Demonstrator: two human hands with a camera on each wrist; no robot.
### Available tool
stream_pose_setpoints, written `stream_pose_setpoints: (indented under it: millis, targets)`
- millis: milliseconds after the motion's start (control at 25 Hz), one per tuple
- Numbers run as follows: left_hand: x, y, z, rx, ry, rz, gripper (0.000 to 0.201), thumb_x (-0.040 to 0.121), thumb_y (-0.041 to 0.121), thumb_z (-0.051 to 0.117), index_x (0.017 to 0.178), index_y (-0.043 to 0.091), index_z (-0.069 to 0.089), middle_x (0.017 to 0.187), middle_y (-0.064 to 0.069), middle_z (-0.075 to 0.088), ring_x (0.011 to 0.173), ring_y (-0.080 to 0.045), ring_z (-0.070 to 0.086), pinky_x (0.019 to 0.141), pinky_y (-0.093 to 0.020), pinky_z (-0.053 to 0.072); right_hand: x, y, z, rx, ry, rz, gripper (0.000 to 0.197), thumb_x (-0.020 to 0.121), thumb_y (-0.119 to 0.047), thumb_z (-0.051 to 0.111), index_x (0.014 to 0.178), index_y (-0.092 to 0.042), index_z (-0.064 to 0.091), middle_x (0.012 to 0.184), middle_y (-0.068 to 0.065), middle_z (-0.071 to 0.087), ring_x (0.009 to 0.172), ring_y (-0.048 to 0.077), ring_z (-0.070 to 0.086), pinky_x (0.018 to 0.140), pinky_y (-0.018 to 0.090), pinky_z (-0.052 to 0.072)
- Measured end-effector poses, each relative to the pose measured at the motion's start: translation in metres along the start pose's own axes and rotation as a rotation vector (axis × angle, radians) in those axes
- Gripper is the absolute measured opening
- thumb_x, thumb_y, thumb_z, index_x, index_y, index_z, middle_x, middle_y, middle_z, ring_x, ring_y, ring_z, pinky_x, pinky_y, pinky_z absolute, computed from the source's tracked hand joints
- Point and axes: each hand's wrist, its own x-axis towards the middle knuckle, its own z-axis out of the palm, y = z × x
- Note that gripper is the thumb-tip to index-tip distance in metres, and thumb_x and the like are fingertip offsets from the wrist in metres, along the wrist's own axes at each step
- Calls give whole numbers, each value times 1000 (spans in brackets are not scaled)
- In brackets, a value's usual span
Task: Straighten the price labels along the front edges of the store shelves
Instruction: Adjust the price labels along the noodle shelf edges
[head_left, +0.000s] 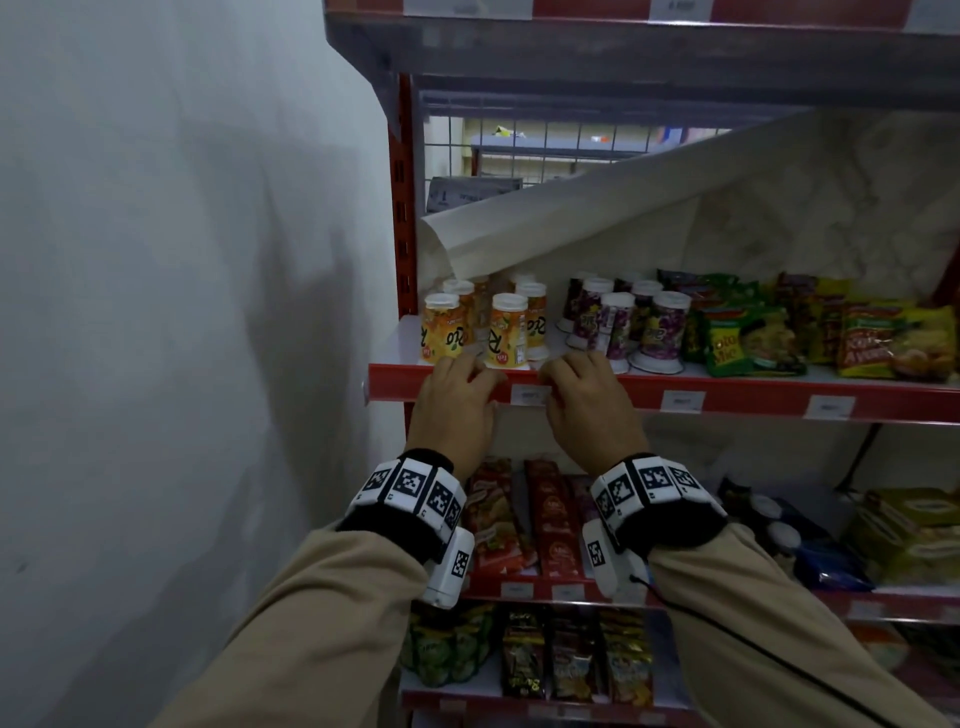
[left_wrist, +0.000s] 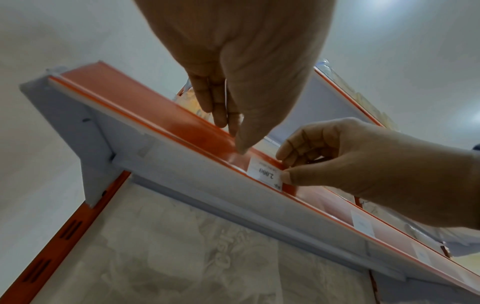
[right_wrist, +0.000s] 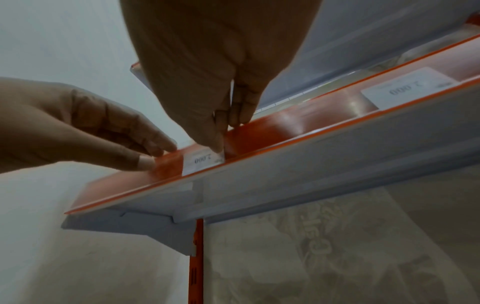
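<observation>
Pinching the right end of the price label (left_wrist: 265, 172) between thumb and curled fingers, your right hand (head_left: 587, 410) holds it in the red shelf strip (head_left: 753, 397). Your left hand (head_left: 457, 410) presses nearly straight, close-set fingertips (left_wrist: 241, 148) on the strip just left of it. Only the wrist views show the label reads 2.000; the head view shows the drink cups (head_left: 506, 332) above.
</observation>
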Motion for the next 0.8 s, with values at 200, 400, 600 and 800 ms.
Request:
stream_pose_setpoints:
  millis: [200, 400, 600, 800]
  targets:
    - [-4, -3, 5, -81, 49, 23, 30, 77, -1, 60, 106, 5, 65, 115, -12, 57, 103, -30, 49, 87, -43, 44, 9, -10, 2, -42, -65, -74, 27, 81, 1, 56, 107, 0, 63, 99, 19, 64, 93, 35, 52, 78, 41, 43]
    - [-5, -8, 9, -189, 102, 45, 24, 75, -4, 60, 97, 2, 66, 98, -13, 57, 95, -30, 52, 82, -43, 46, 15, -11, 3, -111, -185, -38, 19, 86, -9, 53, 103, -4, 60, 105, 17, 55, 97, 32, 46, 83, 38, 33]
    - [-5, -12, 12, -235, 117, 57, 21, 79, 1, 63, 99, 3, 67, 95, -11, 56, 95, -27, 52, 82, -42, 47, 28, -1, -5, 275, -175, 86, 4, 84, -12, 63, 88, -12, 63, 89, 2, 56, 87, 19, 53, 74, 30, 41]
    - [2, -14, 11, -305, 116, 19, 25, 92, 17, 56, 115, 7, 62, 105, -8, 59, 101, -22, 52, 88, -38, 46, 28, -2, -4, 730, 98, 340, 15, 82, -6, 69, 87, -16, 59, 80, -4, 66, 72, 3, 62, 65, 12, 49]
